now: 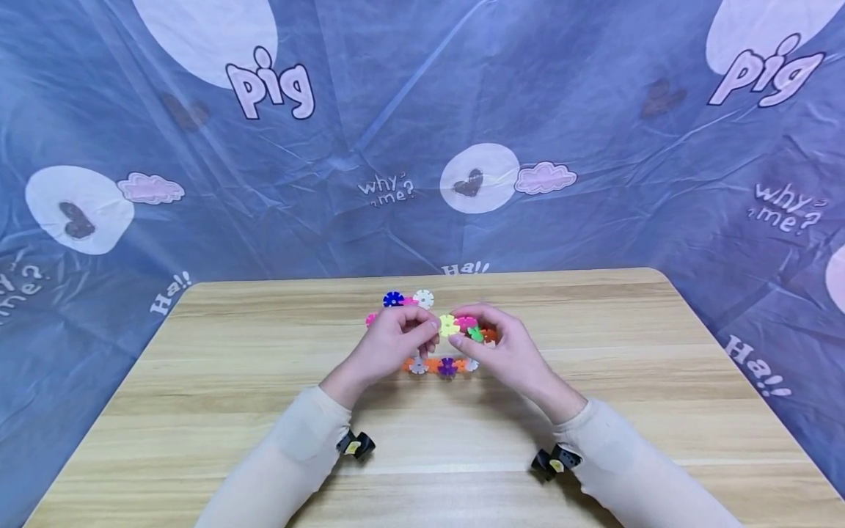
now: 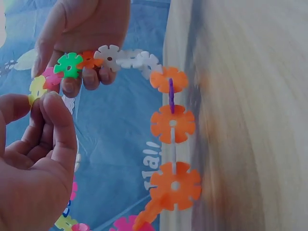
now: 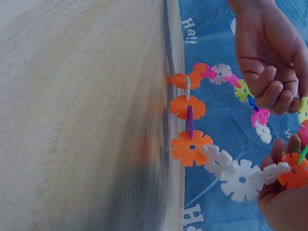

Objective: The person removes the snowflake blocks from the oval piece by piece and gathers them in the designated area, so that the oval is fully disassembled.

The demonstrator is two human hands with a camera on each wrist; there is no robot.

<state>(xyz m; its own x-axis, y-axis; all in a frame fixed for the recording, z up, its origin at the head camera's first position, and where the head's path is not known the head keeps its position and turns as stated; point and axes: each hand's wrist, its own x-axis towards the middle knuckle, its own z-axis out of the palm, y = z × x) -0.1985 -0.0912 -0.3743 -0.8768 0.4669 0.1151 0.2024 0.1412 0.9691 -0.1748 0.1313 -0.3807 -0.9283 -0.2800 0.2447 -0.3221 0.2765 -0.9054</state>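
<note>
A chain of linked plastic snowflake discs curves in a loop above the wooden table. My left hand (image 1: 386,348) pinches a yellow disc (image 2: 38,90) at its edge between thumb and fingertips. Across from it, my right hand (image 1: 518,356) grips the same end of the chain; its thumb and fingers are around the yellow and pink (image 2: 51,77) discs. A green disc (image 2: 69,65) and an orange one (image 3: 293,170) lie along the right palm. White discs (image 3: 242,180) lead on to orange discs (image 2: 173,123) joined by a purple one (image 1: 447,367).
The wooden table (image 1: 436,469) spreads out under both forearms. Beyond its far edge hangs a blue printed cloth (image 1: 356,132). A blue disc (image 1: 393,299) and a white disc (image 1: 423,298) show at the chain's far side. Each wrist bears a small black camera (image 1: 356,444).
</note>
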